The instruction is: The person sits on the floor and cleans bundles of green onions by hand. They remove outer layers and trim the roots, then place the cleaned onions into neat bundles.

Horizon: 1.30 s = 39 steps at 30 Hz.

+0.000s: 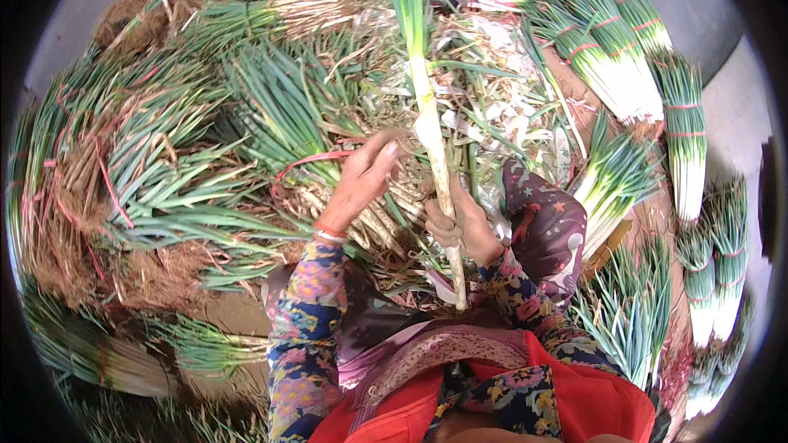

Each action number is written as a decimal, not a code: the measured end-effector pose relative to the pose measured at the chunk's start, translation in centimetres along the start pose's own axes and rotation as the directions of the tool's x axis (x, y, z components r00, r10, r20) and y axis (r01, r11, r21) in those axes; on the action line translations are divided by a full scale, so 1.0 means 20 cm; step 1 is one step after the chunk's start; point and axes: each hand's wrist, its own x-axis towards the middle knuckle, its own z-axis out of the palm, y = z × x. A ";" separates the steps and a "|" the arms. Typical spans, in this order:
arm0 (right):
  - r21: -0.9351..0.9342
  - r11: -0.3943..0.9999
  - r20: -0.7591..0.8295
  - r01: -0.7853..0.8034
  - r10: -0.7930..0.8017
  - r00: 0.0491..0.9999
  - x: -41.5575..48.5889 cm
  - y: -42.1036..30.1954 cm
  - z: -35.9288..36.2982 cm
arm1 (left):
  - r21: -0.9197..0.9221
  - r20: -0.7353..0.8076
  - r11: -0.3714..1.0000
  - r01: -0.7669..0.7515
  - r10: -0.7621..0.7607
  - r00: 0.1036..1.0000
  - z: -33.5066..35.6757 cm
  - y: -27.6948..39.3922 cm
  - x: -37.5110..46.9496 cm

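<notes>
A long green onion [438, 154] stands nearly upright before me, its green leaves at the top and its pale, soil-marked lower stalk pointing toward my lap. My right hand [465, 221] is wrapped around that lower stalk. To the left of it is my left hand [364, 178], apart from the stalk, its fingertips blurred, so whether they pinch anything is unclear. Under and beyond the left hand lies a bundle of untrimmed green onions [289, 111], with a loose pink-red tie [308, 163] across it. Some of its pale stalks are hidden behind my hand.
Peeled skins and leaf scraps [492, 92] cover the ground ahead. Heaped onions with brown roots [166, 160] fill the left side. Tied, cleaned bundles [606, 55] line the right edge, and loose cleaned onions [622, 178] lie near my right knee [545, 227].
</notes>
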 end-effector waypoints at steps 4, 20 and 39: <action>-0.197 0.979 -0.041 -0.055 0.048 0.998 -0.01 0.09 0.05 | 0.050 -0.209 0.973 -0.225 0.231 0.950 0.10 0.03 0.10; -0.899 0.371 -0.076 0.231 -0.654 0.753 0.11 0.23 -0.09 | 0.663 0.364 0.432 -0.611 0.526 0.768 0.20 0.02 -0.14; -0.973 0.224 -0.166 -0.050 -0.539 0.826 0.02 0.30 0.06 | -0.788 -0.288 0.554 -0.267 0.052 0.956 -0.06 -0.02 0.02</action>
